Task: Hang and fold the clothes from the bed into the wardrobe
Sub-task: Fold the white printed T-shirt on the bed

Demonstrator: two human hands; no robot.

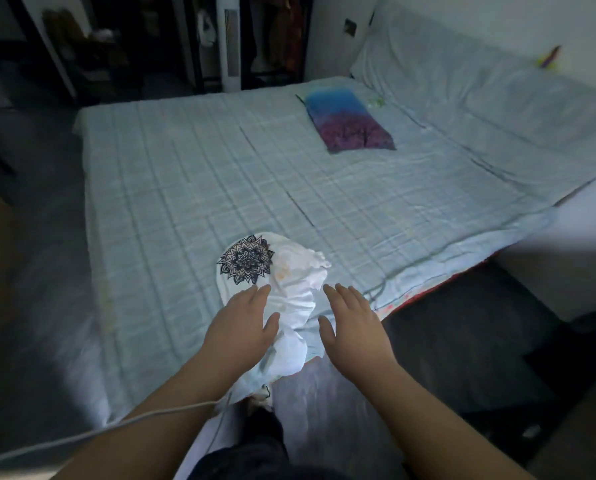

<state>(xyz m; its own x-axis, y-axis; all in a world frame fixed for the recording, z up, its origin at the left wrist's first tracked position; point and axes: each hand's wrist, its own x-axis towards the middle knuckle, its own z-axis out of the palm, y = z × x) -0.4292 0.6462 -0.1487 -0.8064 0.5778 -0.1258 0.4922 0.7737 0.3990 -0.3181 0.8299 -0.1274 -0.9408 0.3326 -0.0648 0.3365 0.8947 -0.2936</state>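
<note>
Crumpled white garment with a black mandala print (pixel 289 296) lies at the near corner of the bed with the pale blue checked sheet (pixel 185 185). Your left hand (pixel 241 323) is flat over its left side, fingers straight; your right hand (pixel 352 323) is just beside its right edge, fingers straight, gripping nothing. Farther up the bed lies a folded blue and purple cloth (pixel 348 123).

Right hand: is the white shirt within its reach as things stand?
Probably yes. The right hand is open beside the crumpled shirt at the near edge of the bed, with nothing between them; the left hand is over its other side.
</note>
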